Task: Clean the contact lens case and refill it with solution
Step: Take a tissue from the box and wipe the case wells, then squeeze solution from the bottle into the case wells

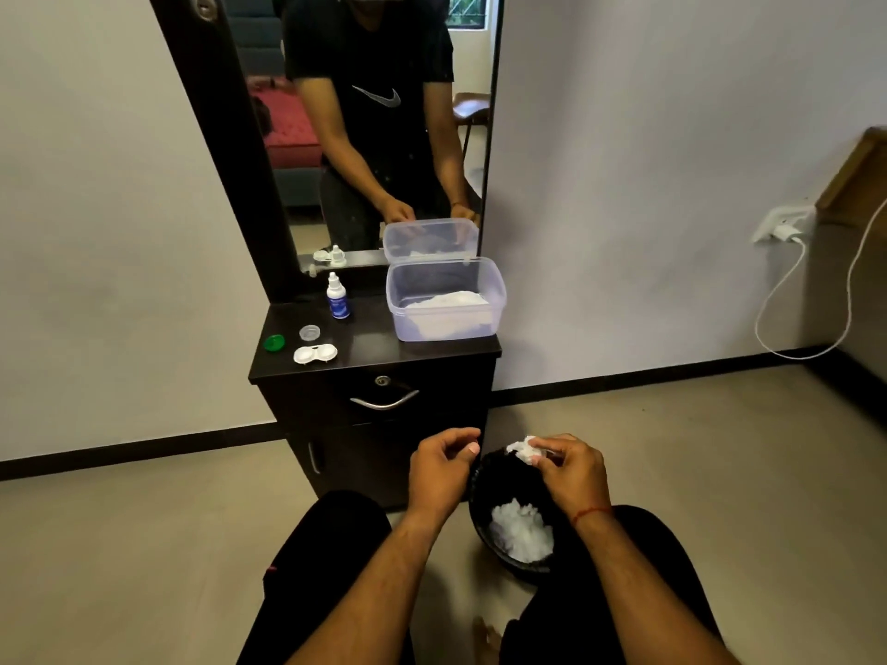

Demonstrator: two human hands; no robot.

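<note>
The white contact lens case (315,354) lies open on the dark cabinet top (365,345), near its front edge. Its green cap (274,343) and clear cap (309,332) lie just behind it. A small solution bottle (338,297) stands upright further back. My right hand (569,472) pinches a crumpled white tissue (525,449) over a black waste bin (516,520) on the floor. My left hand (439,467) hovers beside the bin with fingers curled and holds nothing.
An open clear plastic box (446,300) with white tissues stands at the cabinet's right. More crumpled tissue lies inside the bin. A mirror (365,136) rises behind the cabinet. A white charger cable (797,300) hangs on the right wall. My knees flank the bin.
</note>
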